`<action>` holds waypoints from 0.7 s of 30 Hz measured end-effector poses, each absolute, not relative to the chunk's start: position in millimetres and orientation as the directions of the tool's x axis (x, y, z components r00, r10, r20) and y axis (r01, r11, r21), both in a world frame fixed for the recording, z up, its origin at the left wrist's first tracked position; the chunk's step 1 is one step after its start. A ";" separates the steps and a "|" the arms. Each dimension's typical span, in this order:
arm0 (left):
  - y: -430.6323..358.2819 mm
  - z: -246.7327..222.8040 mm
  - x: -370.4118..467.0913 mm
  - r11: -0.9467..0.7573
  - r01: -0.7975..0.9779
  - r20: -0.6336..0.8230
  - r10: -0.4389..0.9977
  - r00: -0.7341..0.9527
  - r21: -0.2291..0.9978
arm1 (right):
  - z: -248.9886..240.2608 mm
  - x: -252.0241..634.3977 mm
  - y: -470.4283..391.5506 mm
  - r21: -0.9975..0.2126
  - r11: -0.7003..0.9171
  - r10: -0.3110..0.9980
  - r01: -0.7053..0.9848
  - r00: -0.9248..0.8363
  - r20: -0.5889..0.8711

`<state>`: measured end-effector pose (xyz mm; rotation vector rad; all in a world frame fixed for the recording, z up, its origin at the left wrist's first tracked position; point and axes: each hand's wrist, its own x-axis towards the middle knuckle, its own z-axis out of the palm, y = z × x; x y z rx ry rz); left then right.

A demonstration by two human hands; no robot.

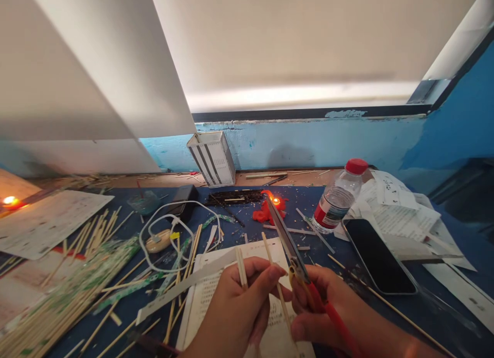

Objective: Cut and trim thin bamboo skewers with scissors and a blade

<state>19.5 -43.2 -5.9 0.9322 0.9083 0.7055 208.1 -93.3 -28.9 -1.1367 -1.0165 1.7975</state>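
1. Left hand (247, 293): closed, pinching one stick (284, 312) at thumb and forefinger; the stick slants through the gap between the hands. Short sticks (241, 268) stand upright in the same grip.
2. Right hand (335, 291): closed around red-handled scissors (284, 234), whose blades point away from the person.
3. Paper (208, 283): beneath the left hand.
4. Red wax (264, 215): beyond both hands, near the scissor tips, bearing a small flame (275, 200).
5. Bottle (335, 206) and phone (380, 256): beyond the right hand, to its right.
6. Bundle (62, 311): well left of the left hand.
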 end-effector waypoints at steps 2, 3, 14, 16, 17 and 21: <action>-43.9 -5.0 19.9 0.444 -0.102 -0.351 0.811 0.469 0.890 | -29.2 207.3 -92.1 -0.907 -0.374 0.900 -0.193 -0.313 -0.304; -44.4 -4.8 19.9 0.455 -0.092 -0.361 0.800 0.479 0.886 | -29.0 207.3 -91.2 -0.913 -0.360 0.906 -0.193 -0.304 -0.293; -45.4 -4.1 18.2 0.448 0.008 -0.395 0.780 0.485 0.894 | -28.2 208.7 -89.7 -0.943 -0.305 0.936 -0.136 -0.224 -0.270; -45.2 -3.4 19.3 0.461 0.005 -0.408 0.780 0.475 0.887 | -29.7 209.3 -90.9 -0.948 -0.284 0.944 -0.146 -0.217 -0.249; -45.1 -3.2 19.7 0.469 0.006 -0.416 0.776 0.474 0.883 | -30.0 209.6 -91.4 -0.950 -0.281 0.944 -0.138 -0.216 -0.248; -44.6 -3.6 20.9 0.483 0.017 -0.432 0.765 0.478 0.875 | -26.1 209.3 -92.7 -0.952 -0.294 0.942 -0.083 -0.197 -0.273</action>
